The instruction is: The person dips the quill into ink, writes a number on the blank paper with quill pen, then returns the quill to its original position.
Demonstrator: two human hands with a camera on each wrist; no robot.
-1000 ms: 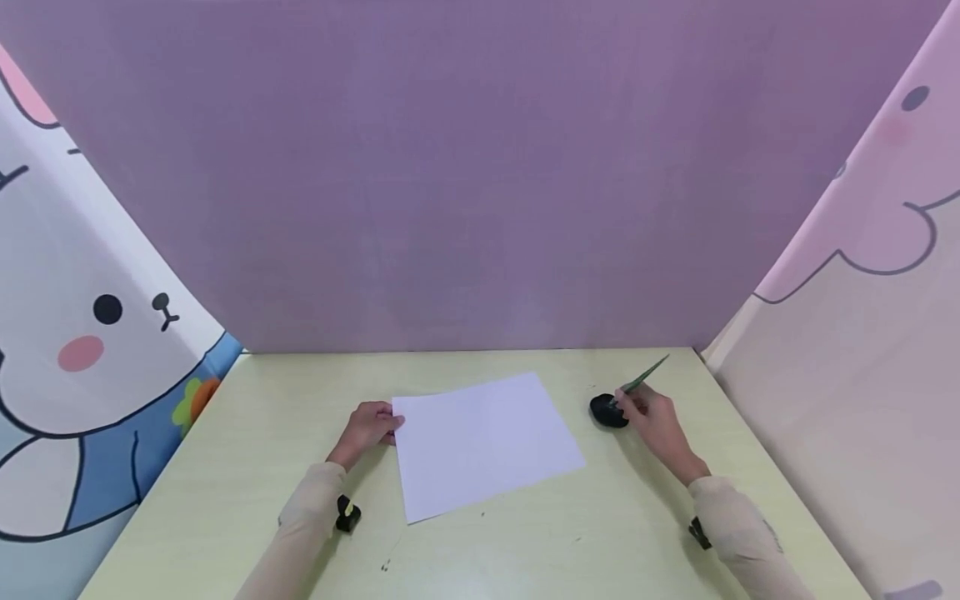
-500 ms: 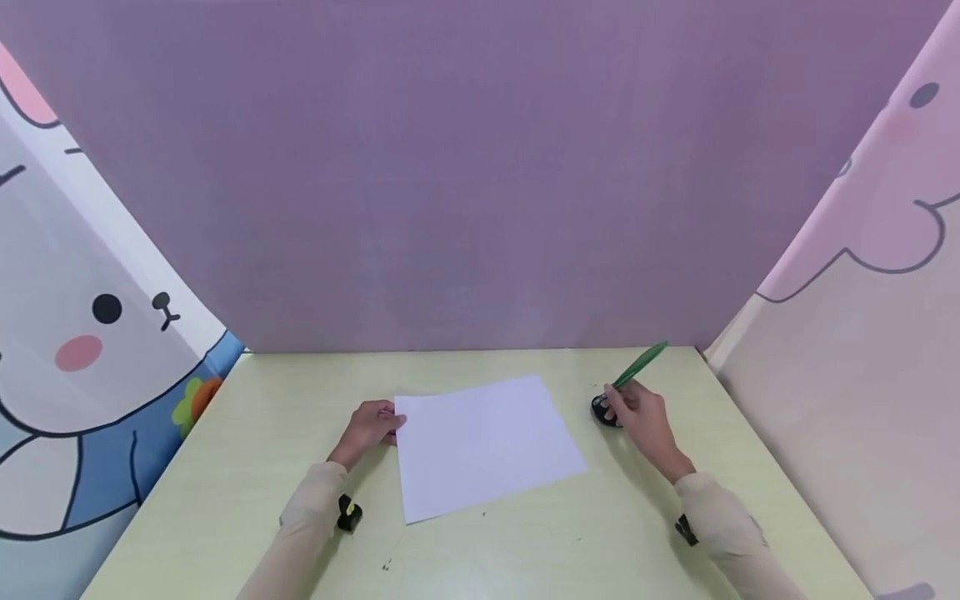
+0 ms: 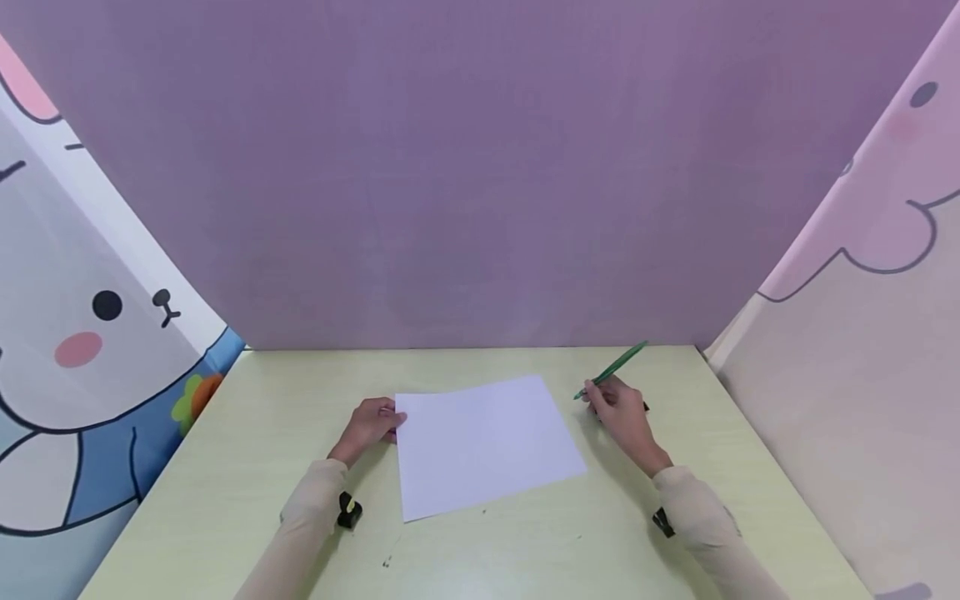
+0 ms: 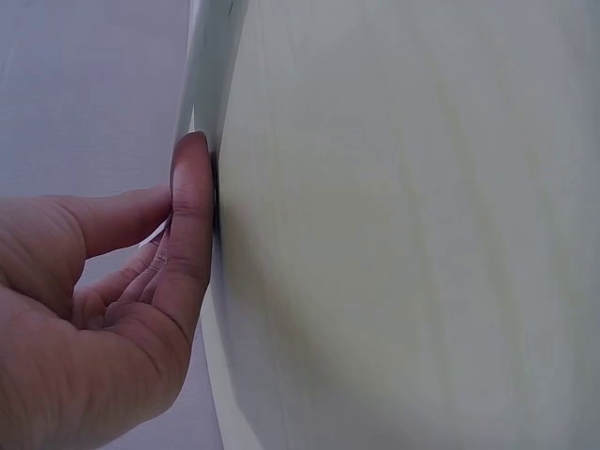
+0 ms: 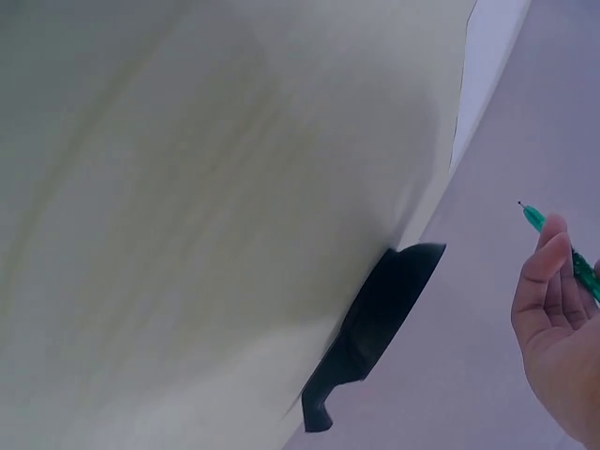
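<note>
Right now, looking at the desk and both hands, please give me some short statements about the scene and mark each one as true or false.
1. The right hand holds a green pen. True.
2. The pen tip rests on the white paper. False: the tip is beside the paper's right edge, off the sheet.
3. The left hand touches the left edge of the paper. True.
4. The paper is covered with writing. False: the sheet looks blank.
5. A black object lies on the table near the right hand. True: it is clear in the right wrist view, mostly hidden behind the hand in the head view.
6. The wall behind the table is bright yellow. False: it is purple.
</note>
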